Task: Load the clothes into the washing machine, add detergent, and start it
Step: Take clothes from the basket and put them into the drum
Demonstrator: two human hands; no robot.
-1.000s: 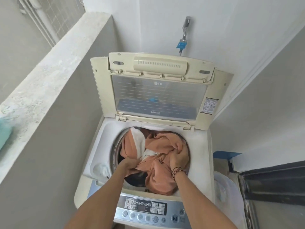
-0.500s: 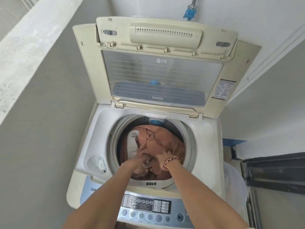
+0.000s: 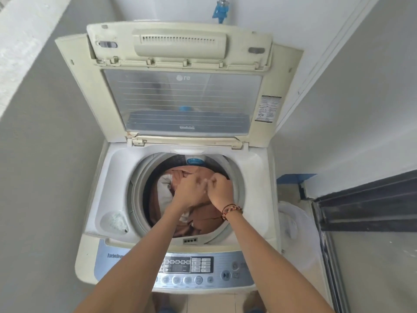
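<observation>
The top-loading washing machine [image 3: 117, 177] stands with its lid [image 3: 180, 98] raised against the wall. Orange-brown and white clothes [image 3: 203, 220] lie bunched inside the drum. Both my hands reach into the drum on top of them. My left hand [image 3: 191, 190] is blurred and presses down on the cloth with its fingers spread. My right hand [image 3: 220, 188], with a braided band at the wrist, has its fingers curled into the orange cloth beside it. The control panel [image 3: 191, 265] lies under my forearms.
A recessed tray [image 3: 115, 221] with white residue sits at the machine's front left corner. A blue tap [image 3: 220, 10] hangs on the wall above. A white basket [image 3: 291, 220] stands to the right, beside a dark door frame [image 3: 361, 199]. A concrete ledge [image 3: 27, 30] runs along the left.
The clothes went from heaped above the drum's rim to down inside it. Both hands followed them deeper and closer together. The view has moved nearer the machine.
</observation>
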